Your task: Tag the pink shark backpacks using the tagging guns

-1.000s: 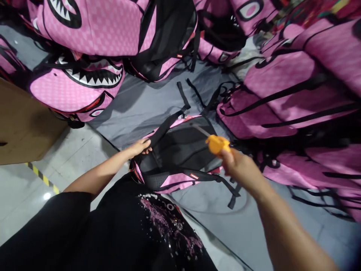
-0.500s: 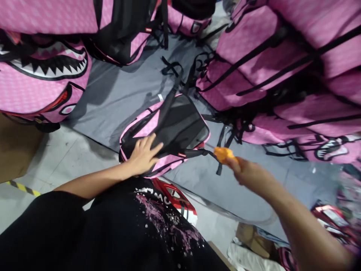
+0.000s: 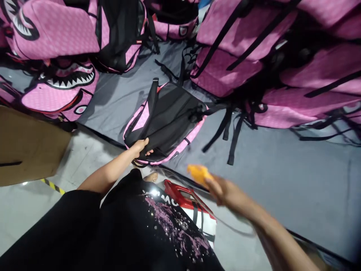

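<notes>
A pink and black backpack lies on the grey-covered table with its black back panel and shoulder straps facing up. My left hand is closed on the black strap at the backpack's near end, thumb on top and fingertips curling round. In front of me, apart from the bag, my right hand is closed around an orange object. Motion blur hides what kind of object this is. Loose black webbing straps lie to the right of the backpack.
Pink backpacks are piled on the table at right and left. A cardboard box stands at the left. Below the table edge sits a red and white item. The grey table cover extends right.
My left hand has gone from lying spread on the backpack to gripping its near-end strap. The right hand has drawn back toward me and left with the orange object. The camera view has shifted.
</notes>
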The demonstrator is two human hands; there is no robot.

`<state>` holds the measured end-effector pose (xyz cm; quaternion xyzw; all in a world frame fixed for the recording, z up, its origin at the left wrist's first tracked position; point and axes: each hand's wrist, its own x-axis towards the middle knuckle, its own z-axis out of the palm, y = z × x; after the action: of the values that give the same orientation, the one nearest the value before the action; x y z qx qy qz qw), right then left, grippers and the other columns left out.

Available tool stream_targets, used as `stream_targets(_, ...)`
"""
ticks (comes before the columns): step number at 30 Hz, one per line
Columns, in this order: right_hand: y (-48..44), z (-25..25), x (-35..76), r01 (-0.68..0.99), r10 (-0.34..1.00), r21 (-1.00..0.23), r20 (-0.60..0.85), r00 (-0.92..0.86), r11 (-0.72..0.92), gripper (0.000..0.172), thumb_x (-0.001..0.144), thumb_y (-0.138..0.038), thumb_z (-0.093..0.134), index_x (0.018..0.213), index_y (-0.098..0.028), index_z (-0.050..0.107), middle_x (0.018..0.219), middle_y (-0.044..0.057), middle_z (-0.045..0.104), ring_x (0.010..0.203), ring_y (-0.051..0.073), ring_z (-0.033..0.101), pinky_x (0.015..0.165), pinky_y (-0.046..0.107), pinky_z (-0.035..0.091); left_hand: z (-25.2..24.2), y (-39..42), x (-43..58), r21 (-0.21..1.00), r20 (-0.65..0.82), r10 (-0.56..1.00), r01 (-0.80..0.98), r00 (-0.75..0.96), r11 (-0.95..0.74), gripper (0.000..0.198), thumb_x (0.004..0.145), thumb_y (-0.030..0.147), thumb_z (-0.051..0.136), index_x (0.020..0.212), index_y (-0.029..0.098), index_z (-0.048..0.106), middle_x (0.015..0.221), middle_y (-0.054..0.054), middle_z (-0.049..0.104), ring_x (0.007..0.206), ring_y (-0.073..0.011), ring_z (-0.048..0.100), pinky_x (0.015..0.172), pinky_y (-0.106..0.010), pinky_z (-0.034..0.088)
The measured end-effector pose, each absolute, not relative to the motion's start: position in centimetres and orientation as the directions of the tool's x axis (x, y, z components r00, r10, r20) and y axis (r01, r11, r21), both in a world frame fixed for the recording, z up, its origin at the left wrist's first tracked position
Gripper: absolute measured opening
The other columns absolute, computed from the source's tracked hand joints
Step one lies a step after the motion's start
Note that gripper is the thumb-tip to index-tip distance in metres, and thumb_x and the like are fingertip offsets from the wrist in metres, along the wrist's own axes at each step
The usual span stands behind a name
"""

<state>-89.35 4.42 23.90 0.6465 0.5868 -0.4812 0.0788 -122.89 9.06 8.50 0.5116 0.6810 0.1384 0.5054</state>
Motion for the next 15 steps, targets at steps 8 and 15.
stream_targets(8,7.5,22.9,-88.7,0.950,0.813,-0.296,-0.574,-0.092,-0.102,0.050,0.099,-0.055,0.032,0.103,-0.016,0.063,0.072,0.008,0.066,0.065,0.020,0.062,0.061,0.029,0.039,8.9,5.3,-116.8,0.745,-0.285,0.950,0.594,-0.129,0.304,0.047,0.097,0.035,0.048,0.144,0.028,0.050,0.137,-0.011,0.053,0.130,-0.0279,0.049,0.114,-0.043,0.034)
stream_targets(15,-1.5,20.0,-92.9,0.988,0.730,-0.069,-0.667,-0.150,0.140,0.042,0.102,-0.049,0.034,0.115,-0.018,0.059,0.075,0.011,0.069,0.068,0.027,0.068,0.056,0.031,0.037,9.6,6.3,-119.0,0.849,-0.258,0.965,0.470,-0.033,0.243,0.046,0.097,0.031,0.052,0.142,0.022,0.054,0.142,-0.009,0.052,0.139,-0.0218,0.041,0.119,-0.032,0.027)
